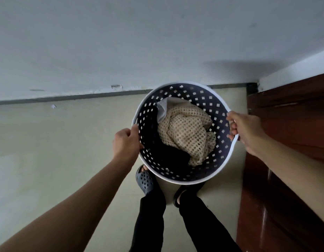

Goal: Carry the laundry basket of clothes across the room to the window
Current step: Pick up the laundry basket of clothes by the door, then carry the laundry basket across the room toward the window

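A round dark-blue laundry basket (197,91) with a white rim and square holes hangs in front of me, above my feet. Inside lie a cream mesh garment (186,131), a dark garment (166,155) and a bit of white cloth (162,110). My left hand (125,142) grips the basket's left rim, thumb over the edge. On the opposite rim my right hand (246,129) holds on, fingers curled under it. No window is in view.
A pale wall (121,42) rises straight ahead, meeting the beige floor (48,142) at a dark skirting strip. A reddish-brown wooden door (288,142) stands close on my right. My legs in dark trousers and grey perforated slippers (145,180) are below the basket.
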Motion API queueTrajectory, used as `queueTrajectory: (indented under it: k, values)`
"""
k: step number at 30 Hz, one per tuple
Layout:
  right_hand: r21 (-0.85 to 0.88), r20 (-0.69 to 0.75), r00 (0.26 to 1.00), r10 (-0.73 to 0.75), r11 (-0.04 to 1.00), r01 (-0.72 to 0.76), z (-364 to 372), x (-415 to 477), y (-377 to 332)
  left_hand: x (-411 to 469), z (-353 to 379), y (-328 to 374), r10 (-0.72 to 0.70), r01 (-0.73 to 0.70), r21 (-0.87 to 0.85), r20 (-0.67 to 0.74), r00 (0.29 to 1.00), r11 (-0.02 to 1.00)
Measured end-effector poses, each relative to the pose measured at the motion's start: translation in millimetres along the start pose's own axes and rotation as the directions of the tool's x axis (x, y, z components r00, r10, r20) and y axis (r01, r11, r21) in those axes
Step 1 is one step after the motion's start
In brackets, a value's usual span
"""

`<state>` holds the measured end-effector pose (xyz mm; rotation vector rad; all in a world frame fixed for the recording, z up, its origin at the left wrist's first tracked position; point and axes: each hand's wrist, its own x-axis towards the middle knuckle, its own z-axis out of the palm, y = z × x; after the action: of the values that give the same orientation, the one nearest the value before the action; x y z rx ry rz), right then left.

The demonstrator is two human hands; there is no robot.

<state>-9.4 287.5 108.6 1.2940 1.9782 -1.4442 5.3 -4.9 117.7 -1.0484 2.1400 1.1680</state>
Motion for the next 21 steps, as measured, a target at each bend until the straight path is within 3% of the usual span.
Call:
queueTrajectory:
  k: [8, 13, 21]
  values:
    - [0.063, 0.038, 0.975, -0.221, 0.974, 0.218, -71, -194, -100, -164, -143, 65, 0.139, -0.143, -0.072, -0.057, 0.989, 0.987]
    - [0.102, 0.042, 0.909, -0.415, 0.907, 0.409, -106, -300, -157, -249, -222, 94, 0.210, -0.220, -0.190, -0.072, 0.975, 0.957]
    - [0.195, 0.110, 0.800, -0.590, 0.802, 0.565, -133, -422, -219, -357, -314, 106, 0.325, -0.382, -0.350, -0.212, 0.922, 0.855]
